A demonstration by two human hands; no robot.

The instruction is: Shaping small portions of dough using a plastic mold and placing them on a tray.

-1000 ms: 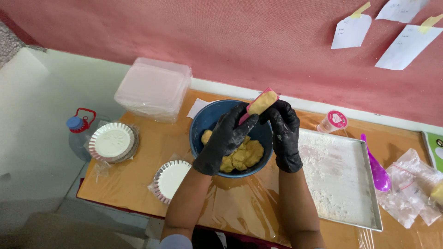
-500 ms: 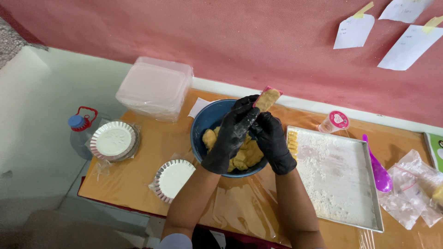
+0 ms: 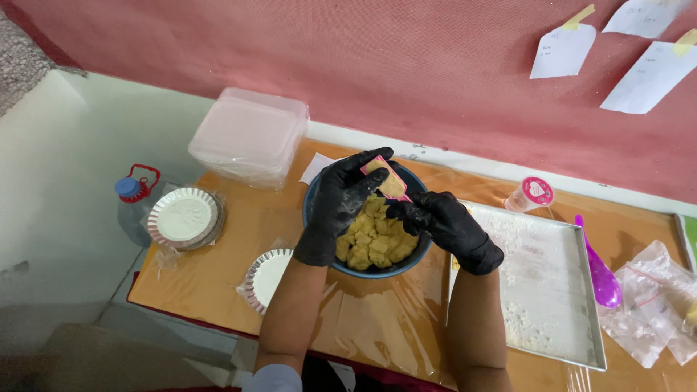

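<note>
A dark blue bowl (image 3: 330, 263) holds several yellow dough pieces (image 3: 374, 243). Both my hands wear black gloves and hover over it. My left hand (image 3: 340, 199) cups a pink scraper (image 3: 390, 181) with dough stuck on it, fingers curled around its far edge. My right hand (image 3: 443, 225) pinches the scraper's lower end from the right. The scraper is tilted above the bowl's far side.
A floured metal tray (image 3: 541, 290) lies right of the bowl, with a purple spoon (image 3: 599, 268) and plastic bags (image 3: 657, 301) beyond. Stacked clear lidded boxes (image 3: 250, 138), foil tart moulds (image 3: 183, 218), a second mould stack (image 3: 267, 276), a small pink-lidded cup (image 3: 530, 194) and a water jug (image 3: 132, 207) surround it.
Both hands dropped from above the bowl's far rim down over the dough. The dough-covered scraper came lower and left with them.
</note>
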